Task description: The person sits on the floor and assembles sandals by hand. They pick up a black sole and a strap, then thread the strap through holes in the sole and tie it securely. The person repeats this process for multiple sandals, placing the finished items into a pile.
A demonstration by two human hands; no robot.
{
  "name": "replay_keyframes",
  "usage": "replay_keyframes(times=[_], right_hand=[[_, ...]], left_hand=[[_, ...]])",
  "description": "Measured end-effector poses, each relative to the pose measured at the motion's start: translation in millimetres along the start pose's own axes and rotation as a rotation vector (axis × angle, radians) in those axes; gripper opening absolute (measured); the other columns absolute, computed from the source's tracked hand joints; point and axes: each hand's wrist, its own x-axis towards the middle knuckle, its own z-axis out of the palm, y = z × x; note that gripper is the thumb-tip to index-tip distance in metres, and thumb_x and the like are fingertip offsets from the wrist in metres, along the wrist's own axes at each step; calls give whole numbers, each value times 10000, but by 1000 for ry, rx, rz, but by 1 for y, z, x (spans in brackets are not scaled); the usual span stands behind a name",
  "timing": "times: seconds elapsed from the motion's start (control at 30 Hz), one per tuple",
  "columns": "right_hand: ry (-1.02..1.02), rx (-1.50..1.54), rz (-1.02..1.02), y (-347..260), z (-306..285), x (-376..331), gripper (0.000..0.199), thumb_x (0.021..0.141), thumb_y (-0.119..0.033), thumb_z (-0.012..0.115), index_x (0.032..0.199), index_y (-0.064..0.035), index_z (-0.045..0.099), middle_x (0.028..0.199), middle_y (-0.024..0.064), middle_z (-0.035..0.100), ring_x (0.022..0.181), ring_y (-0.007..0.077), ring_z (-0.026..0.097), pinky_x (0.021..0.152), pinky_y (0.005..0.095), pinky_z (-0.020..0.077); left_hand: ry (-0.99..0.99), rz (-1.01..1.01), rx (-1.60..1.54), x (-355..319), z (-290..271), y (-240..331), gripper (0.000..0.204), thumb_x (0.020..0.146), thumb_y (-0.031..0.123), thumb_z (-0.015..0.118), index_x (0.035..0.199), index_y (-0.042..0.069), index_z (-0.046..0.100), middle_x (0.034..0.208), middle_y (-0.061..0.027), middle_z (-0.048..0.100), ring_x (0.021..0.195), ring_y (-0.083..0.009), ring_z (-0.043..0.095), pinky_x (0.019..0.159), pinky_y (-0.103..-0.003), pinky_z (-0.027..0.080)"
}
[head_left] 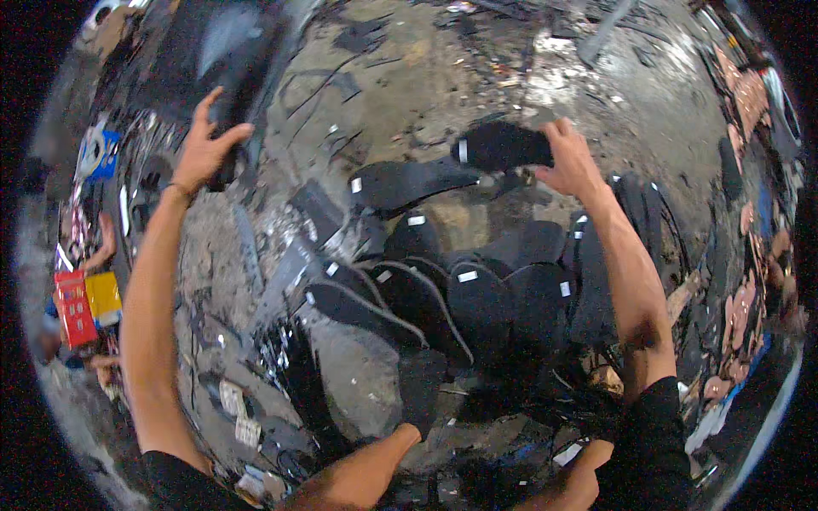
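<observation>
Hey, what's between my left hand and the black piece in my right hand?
In the head view, debris-strewn floor lies between your left hand and the black piece in your right hand; another black piece lies there too, slightly nearer you.

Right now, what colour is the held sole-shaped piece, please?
The sole-shaped piece: black, head view.

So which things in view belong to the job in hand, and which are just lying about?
Likely part of the job:
black sole-shaped piece, held in the right hand
similar black pieces with white stickers, grouped nearby

Apparently just lying about:
dark scraps on the floor
pale slips, lower left
red thing, far left
</observation>
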Motion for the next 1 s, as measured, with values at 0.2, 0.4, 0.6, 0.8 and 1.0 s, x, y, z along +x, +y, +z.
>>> replay_keyframes(times=[0.2, 0.4, 0.6, 0.8, 1.0], right_hand=[[-173, 49, -387, -108, 89, 41, 782, 665, -323, 853, 1319, -87, 495, 1344, 159, 518, 1280, 372, 474, 1045, 577, 361], [24, -209, -247, -124, 37, 25, 598, 744, -418, 808, 1128, -4, 613, 1053, 217, 616, 945, 404, 634, 796, 497, 507], [-250, 179, -113, -228, -17, -105, 690, 834, -539, 681, 1085, 100, 612, 1046, 328, 644, 1061, 471, 616, 932, 499, 482], [431, -437, 28, -171, 13, -96, 659, 821, -334, 743, 1376, -69, 506, 1279, 231, 543, 1196, 420, 522, 954, 470, 481], [-501, 458, 19, -270, 16, -154, 620, 825, -442, 697, 1162, 74, 628, 1169, 327, 619, 1128, 404, 611, 978, 453, 464]], left_hand=[[21, -651, -531, -143, -79, 22, 467, 904, 363, 684, 1203, 31, 546, 969, -115, 690, 810, -185, 678, 702, -276, 547], [184, -915, -1164, -369, -41, 48, 472, 899, 357, 594, 1218, 9, 573, 1023, -140, 678, 871, -257, 680, 806, -382, 562], [320, -1012, -1791, -467, 60, 52, 469, 781, 195, 555, 1212, 10, 549, 1086, -164, 648, 999, -349, 633, 940, -485, 512], [256, -937, -1723, -452, 107, 50, 471, 793, 197, 526, 1214, -11, 554, 1096, -188, 657, 976, -334, 654, 900, -471, 534], [138, -970, -1731, -445, 119, 35, 460, 803, 193, 505, 1199, -34, 566, 1113, -185, 657, 995, -315, 652, 915, -442, 526]])
